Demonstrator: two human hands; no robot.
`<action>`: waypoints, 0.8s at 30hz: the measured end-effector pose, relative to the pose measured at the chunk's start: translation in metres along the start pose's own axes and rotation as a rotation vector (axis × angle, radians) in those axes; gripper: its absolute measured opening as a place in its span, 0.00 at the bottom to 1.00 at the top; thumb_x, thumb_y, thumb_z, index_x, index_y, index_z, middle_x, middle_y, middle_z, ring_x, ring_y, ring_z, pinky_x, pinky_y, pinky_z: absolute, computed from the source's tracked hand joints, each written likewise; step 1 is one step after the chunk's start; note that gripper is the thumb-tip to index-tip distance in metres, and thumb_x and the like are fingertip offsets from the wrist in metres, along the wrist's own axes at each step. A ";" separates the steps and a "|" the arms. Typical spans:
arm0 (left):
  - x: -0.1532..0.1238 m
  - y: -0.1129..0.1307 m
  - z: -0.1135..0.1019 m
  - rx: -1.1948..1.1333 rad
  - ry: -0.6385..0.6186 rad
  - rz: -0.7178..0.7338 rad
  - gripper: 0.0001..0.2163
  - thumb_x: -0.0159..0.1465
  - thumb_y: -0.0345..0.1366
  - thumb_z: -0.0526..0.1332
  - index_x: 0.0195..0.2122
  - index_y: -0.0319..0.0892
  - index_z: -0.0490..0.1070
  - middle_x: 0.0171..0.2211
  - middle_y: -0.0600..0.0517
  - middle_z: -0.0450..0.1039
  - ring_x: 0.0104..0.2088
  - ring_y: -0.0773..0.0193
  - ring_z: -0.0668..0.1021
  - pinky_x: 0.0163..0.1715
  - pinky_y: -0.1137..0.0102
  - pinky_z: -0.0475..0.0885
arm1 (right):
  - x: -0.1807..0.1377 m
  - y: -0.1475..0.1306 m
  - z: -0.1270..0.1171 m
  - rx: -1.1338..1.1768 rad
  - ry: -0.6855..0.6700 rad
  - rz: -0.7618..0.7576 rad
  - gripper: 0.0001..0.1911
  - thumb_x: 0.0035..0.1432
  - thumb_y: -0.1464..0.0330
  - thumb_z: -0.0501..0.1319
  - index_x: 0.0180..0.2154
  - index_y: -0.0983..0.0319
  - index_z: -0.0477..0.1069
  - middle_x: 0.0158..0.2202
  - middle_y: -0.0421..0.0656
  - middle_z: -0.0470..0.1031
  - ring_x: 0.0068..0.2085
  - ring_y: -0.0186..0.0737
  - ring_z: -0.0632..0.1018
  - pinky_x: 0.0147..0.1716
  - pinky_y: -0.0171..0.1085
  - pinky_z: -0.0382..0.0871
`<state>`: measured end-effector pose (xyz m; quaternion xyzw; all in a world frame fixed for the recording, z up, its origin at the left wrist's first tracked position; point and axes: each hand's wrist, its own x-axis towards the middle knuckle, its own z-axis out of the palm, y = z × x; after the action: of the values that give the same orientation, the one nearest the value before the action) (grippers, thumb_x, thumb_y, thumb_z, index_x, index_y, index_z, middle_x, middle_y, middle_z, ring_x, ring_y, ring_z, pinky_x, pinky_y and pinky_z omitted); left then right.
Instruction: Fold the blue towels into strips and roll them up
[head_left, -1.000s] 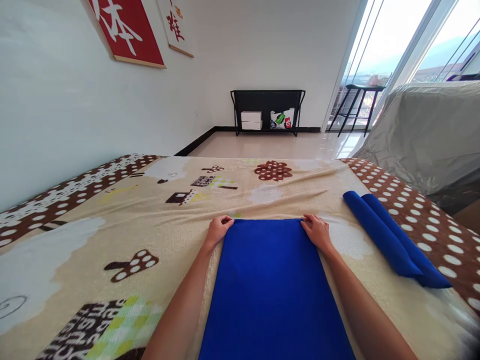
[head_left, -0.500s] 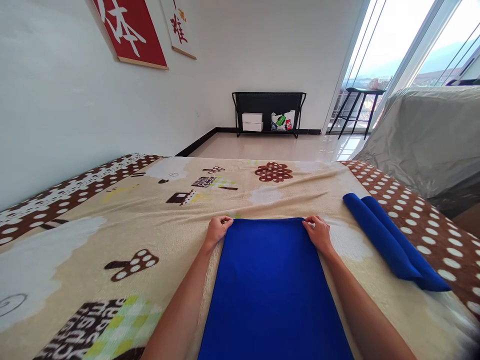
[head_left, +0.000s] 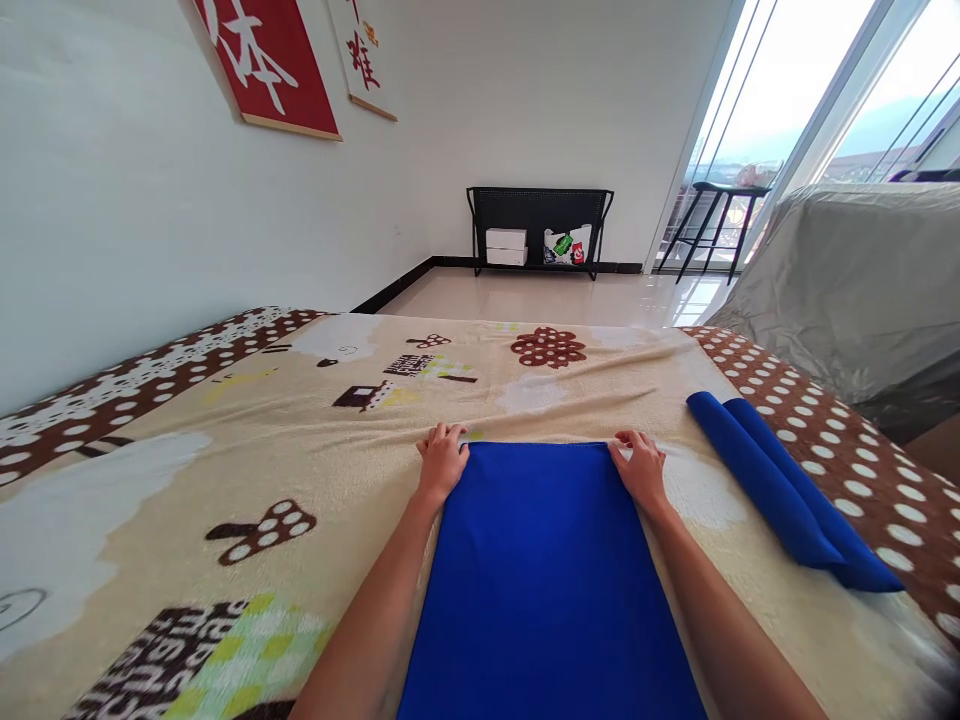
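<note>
A blue cloth (head_left: 555, 580) lies flat and smooth before me, its far edge straight and its near end running out of view at the bottom. At its far left corner rests my left hand (head_left: 442, 462), fingers apart on the blanket and thumb against the cloth's edge. My right hand (head_left: 641, 468) is at the far right corner, thumb touching the cloth and fingers loosely bent beyond it. Neither hand visibly pinches the fabric. To the right lies another piece of blue cloth (head_left: 787, 490), loosely rolled into two long folds.
Beneath everything spreads a beige patterned blanket (head_left: 360, 540) with brown dotted borders. Past its far edge, a black rack (head_left: 540, 208) holds white boxes (head_left: 506, 247) and a printed bag (head_left: 568, 246). A covered bulky object (head_left: 862, 270) stands right; a black stool (head_left: 712, 225) is by the window.
Both hands have loosened from a pinch on the far corners, and their fingers have spread outward. The slightly raised, rolled far edge of the cloth now lies flatter.
</note>
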<state>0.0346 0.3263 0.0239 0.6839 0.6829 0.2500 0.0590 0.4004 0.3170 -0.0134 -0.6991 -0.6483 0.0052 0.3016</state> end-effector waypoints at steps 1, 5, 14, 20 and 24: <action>-0.003 0.006 -0.005 0.019 0.007 0.037 0.14 0.68 0.39 0.60 0.53 0.41 0.70 0.56 0.45 0.70 0.56 0.52 0.73 0.56 0.49 0.68 | -0.001 -0.006 -0.005 0.017 -0.001 -0.036 0.17 0.66 0.59 0.59 0.50 0.63 0.71 0.51 0.46 0.73 0.53 0.45 0.74 0.54 0.53 0.67; -0.019 0.040 -0.008 0.034 -0.076 0.294 0.20 0.69 0.31 0.53 0.62 0.48 0.64 0.64 0.49 0.65 0.64 0.58 0.65 0.64 0.58 0.58 | -0.015 -0.044 -0.013 0.112 -0.131 -0.307 0.20 0.69 0.57 0.52 0.57 0.57 0.68 0.59 0.46 0.71 0.60 0.43 0.70 0.60 0.48 0.61; -0.041 0.050 0.033 0.124 -0.214 0.349 0.26 0.72 0.48 0.47 0.67 0.42 0.58 0.68 0.44 0.57 0.68 0.54 0.60 0.66 0.53 0.54 | -0.039 -0.061 0.010 0.080 -0.320 -0.378 0.28 0.70 0.52 0.46 0.65 0.56 0.61 0.66 0.45 0.62 0.68 0.43 0.61 0.67 0.49 0.51; -0.040 0.029 0.027 0.202 -0.128 0.134 0.26 0.72 0.49 0.46 0.67 0.44 0.58 0.68 0.42 0.57 0.69 0.50 0.60 0.66 0.47 0.51 | -0.032 -0.031 0.007 0.014 -0.276 -0.211 0.30 0.70 0.50 0.44 0.65 0.57 0.61 0.66 0.46 0.62 0.68 0.45 0.60 0.67 0.52 0.50; -0.043 0.027 0.020 0.230 -0.116 0.085 0.27 0.72 0.50 0.46 0.67 0.42 0.58 0.68 0.39 0.58 0.68 0.46 0.60 0.65 0.43 0.51 | -0.033 -0.028 0.004 0.000 -0.265 -0.181 0.32 0.69 0.50 0.44 0.66 0.58 0.60 0.67 0.48 0.62 0.69 0.47 0.60 0.67 0.55 0.48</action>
<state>0.0701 0.2884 0.0065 0.7276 0.6730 0.1323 0.0091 0.3678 0.2877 -0.0172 -0.6311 -0.7426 0.0702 0.2129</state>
